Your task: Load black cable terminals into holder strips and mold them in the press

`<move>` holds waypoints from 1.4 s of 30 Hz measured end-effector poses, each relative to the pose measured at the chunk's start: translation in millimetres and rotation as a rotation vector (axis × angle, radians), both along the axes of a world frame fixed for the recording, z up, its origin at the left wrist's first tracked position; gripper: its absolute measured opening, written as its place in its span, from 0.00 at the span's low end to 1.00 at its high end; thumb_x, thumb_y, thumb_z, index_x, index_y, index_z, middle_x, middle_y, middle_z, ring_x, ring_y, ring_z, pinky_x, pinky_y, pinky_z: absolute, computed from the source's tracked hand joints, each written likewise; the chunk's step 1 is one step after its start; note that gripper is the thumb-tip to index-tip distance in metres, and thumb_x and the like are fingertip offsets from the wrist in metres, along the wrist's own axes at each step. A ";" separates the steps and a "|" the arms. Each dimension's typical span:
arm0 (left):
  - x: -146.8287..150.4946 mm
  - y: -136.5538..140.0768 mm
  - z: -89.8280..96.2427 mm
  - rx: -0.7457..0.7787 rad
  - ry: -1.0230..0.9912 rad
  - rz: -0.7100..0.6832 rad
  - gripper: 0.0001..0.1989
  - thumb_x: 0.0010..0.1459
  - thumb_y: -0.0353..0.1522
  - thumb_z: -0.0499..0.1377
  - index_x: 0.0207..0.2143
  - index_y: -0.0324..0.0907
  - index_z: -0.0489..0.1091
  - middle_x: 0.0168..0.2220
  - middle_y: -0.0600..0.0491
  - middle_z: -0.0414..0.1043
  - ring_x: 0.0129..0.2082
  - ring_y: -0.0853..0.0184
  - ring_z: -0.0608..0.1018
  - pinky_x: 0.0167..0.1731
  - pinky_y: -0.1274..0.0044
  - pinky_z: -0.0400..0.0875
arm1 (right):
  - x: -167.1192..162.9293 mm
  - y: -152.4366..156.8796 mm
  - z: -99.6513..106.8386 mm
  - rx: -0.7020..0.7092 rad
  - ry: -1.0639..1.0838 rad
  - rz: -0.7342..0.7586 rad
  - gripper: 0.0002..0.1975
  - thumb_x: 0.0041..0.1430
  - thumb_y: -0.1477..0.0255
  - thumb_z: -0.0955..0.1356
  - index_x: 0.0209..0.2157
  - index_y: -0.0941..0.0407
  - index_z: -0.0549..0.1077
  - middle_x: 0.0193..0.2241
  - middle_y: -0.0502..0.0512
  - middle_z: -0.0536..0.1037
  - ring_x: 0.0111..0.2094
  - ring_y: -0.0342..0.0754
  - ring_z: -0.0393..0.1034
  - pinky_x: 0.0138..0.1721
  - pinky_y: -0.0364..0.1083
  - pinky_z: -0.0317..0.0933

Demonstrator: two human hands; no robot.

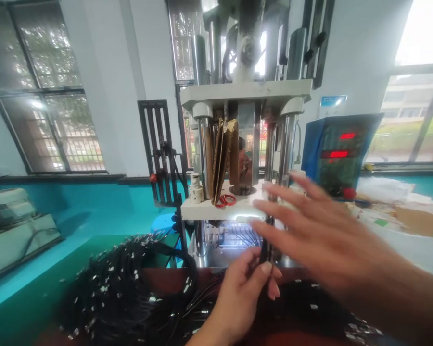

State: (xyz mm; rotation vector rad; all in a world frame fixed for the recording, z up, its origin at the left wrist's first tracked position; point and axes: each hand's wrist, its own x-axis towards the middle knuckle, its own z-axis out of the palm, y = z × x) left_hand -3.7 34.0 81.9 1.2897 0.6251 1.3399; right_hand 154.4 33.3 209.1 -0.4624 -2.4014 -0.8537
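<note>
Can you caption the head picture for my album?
Left hand pinches a slim black item, blurred right hand open before a white metal machine.

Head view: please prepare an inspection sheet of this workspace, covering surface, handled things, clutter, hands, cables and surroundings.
Surface: reddish-brown top, mostly covered.
Handled things: dark strands in the left hand, count unclear; press ahead.
Clutter: cardboard pieces standing on the press, beside red scissor-like handles; whitish wrapping at right.
Hands: left pinches the strands; right hand open, blurred, nothing seen in it.
Cables: black bundle at left, many pale tips.
Surroundings: blue control box with lit red digits; barred window; teal lower wall.
</note>
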 end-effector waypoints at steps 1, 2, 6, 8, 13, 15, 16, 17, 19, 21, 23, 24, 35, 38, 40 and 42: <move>-4.4 -1.1 -1.5 -0.008 -0.058 -0.003 0.12 0.61 0.37 0.55 0.44 0.38 0.65 0.33 0.50 0.71 0.25 0.72 0.71 0.29 0.77 0.65 | 7.4 -3.6 -2.1 0.021 0.144 -0.053 0.20 0.57 0.77 0.64 0.52 0.53 0.69 0.53 0.58 0.71 0.59 0.61 0.55 0.63 0.65 0.41; -8.8 -2.2 -2.9 -0.012 -0.113 -0.004 0.13 0.61 0.37 0.56 0.44 0.38 0.65 0.35 0.48 0.72 0.25 0.72 0.71 0.29 0.77 0.65 | 14.3 -4.8 -6.5 0.006 0.341 -0.116 0.19 0.58 0.76 0.63 0.51 0.52 0.69 0.50 0.59 0.72 0.56 0.61 0.60 0.60 0.64 0.48; -17.9 -4.7 -6.1 -0.017 -0.247 0.018 0.13 0.59 0.36 0.59 0.44 0.39 0.66 0.28 0.52 0.72 0.22 0.73 0.71 0.26 0.78 0.64 | 18.8 16.1 -34.8 -0.685 0.792 -0.151 0.18 0.59 0.63 0.66 0.51 0.49 0.68 0.43 0.58 0.75 0.41 0.56 0.71 0.42 0.55 0.68; -17.3 -4.0 -6.5 -0.013 -0.261 0.039 0.12 0.58 0.36 0.60 0.41 0.38 0.66 0.22 0.55 0.70 0.20 0.73 0.70 0.25 0.80 0.64 | 4.9 32.2 -43.4 -1.110 0.737 0.003 0.24 0.57 0.61 0.68 0.54 0.51 0.65 0.43 0.58 0.74 0.42 0.54 0.72 0.42 0.52 0.69; -15.2 0.3 -5.8 -0.069 -0.266 0.079 0.14 0.53 0.36 0.64 0.38 0.40 0.64 0.23 0.53 0.74 0.21 0.70 0.74 0.24 0.78 0.67 | -33.7 44.8 -31.0 -1.366 0.688 0.284 0.25 0.53 0.66 0.72 0.52 0.54 0.66 0.40 0.55 0.75 0.43 0.51 0.70 0.47 0.50 0.65; -15.3 1.6 -4.7 -0.080 -0.272 0.123 0.15 0.52 0.35 0.65 0.37 0.40 0.64 0.23 0.53 0.74 0.21 0.70 0.75 0.25 0.78 0.68 | -41.4 41.9 -21.8 -1.342 0.692 0.304 0.24 0.51 0.67 0.73 0.50 0.53 0.67 0.38 0.53 0.75 0.41 0.51 0.70 0.45 0.50 0.65; -15.2 2.2 -3.9 -0.085 -0.276 0.143 0.15 0.51 0.35 0.65 0.36 0.39 0.64 0.23 0.53 0.74 0.21 0.70 0.75 0.26 0.78 0.69 | -44.0 40.6 -18.0 -1.326 0.695 0.302 0.23 0.51 0.67 0.73 0.49 0.53 0.68 0.38 0.53 0.76 0.40 0.51 0.70 0.44 0.50 0.65; -15.1 2.6 -3.1 -0.098 -0.279 0.161 0.15 0.51 0.35 0.66 0.35 0.39 0.64 0.23 0.54 0.74 0.21 0.71 0.74 0.26 0.77 0.69 | -46.0 39.8 -14.9 -1.313 0.698 0.301 0.22 0.51 0.66 0.73 0.48 0.52 0.69 0.37 0.52 0.76 0.39 0.50 0.71 0.43 0.50 0.65; -14.4 3.0 -1.1 -0.135 -0.281 0.189 0.15 0.49 0.35 0.67 0.34 0.40 0.64 0.22 0.54 0.74 0.20 0.70 0.74 0.25 0.77 0.69 | -48.9 39.7 -10.6 -1.286 0.699 0.295 0.16 0.53 0.65 0.72 0.43 0.52 0.71 0.36 0.51 0.77 0.37 0.50 0.71 0.41 0.49 0.65; -13.4 2.6 1.2 -0.158 -0.287 0.219 0.16 0.47 0.35 0.68 0.32 0.40 0.64 0.22 0.55 0.73 0.21 0.68 0.75 0.24 0.77 0.70 | -50.3 41.5 -9.0 -1.243 0.705 0.278 0.10 0.55 0.64 0.70 0.38 0.53 0.73 0.33 0.51 0.77 0.35 0.49 0.72 0.38 0.48 0.65; -12.2 1.4 3.5 -0.156 -0.298 0.251 0.17 0.45 0.34 0.69 0.31 0.40 0.64 0.21 0.55 0.73 0.21 0.67 0.76 0.25 0.76 0.70 | -50.3 43.9 -9.3 -1.214 0.710 0.271 0.09 0.57 0.64 0.68 0.36 0.54 0.74 0.31 0.50 0.77 0.35 0.49 0.71 0.37 0.47 0.64; -11.6 0.8 4.5 -0.155 -0.305 0.263 0.16 0.45 0.34 0.69 0.31 0.40 0.65 0.21 0.55 0.73 0.22 0.66 0.77 0.25 0.76 0.70 | -49.7 45.0 -9.9 -1.211 0.715 0.272 0.09 0.58 0.64 0.68 0.37 0.53 0.74 0.31 0.50 0.77 0.36 0.49 0.71 0.37 0.47 0.63; -11.4 8.0 1.0 -0.213 -0.366 0.355 0.19 0.42 0.37 0.71 0.35 0.37 0.73 0.27 0.51 0.75 0.28 0.64 0.78 0.33 0.73 0.72 | -51.3 48.3 -10.2 -1.266 0.804 0.228 0.09 0.57 0.63 0.68 0.30 0.54 0.68 0.27 0.48 0.71 0.29 0.45 0.65 0.33 0.44 0.59; -12.3 5.9 3.8 -0.238 -0.315 0.337 0.18 0.42 0.38 0.70 0.33 0.38 0.74 0.27 0.50 0.75 0.27 0.64 0.78 0.32 0.74 0.71 | -51.6 51.2 -11.8 -1.240 0.805 0.212 0.10 0.55 0.63 0.69 0.33 0.54 0.69 0.28 0.49 0.71 0.30 0.45 0.65 0.33 0.44 0.59; -12.8 3.8 5.7 -0.256 -0.290 0.337 0.17 0.41 0.38 0.70 0.31 0.38 0.74 0.26 0.51 0.75 0.27 0.64 0.78 0.30 0.74 0.71 | -51.1 53.4 -13.9 -1.230 0.790 0.200 0.11 0.55 0.63 0.70 0.35 0.54 0.70 0.30 0.49 0.72 0.30 0.45 0.65 0.34 0.44 0.59; -13.6 2.0 7.4 -0.259 -0.266 0.366 0.17 0.41 0.39 0.70 0.32 0.38 0.75 0.26 0.50 0.75 0.27 0.65 0.77 0.30 0.76 0.70 | -50.5 55.5 -16.5 -1.215 0.777 0.187 0.10 0.55 0.63 0.69 0.34 0.55 0.70 0.28 0.48 0.70 0.29 0.44 0.63 0.33 0.44 0.58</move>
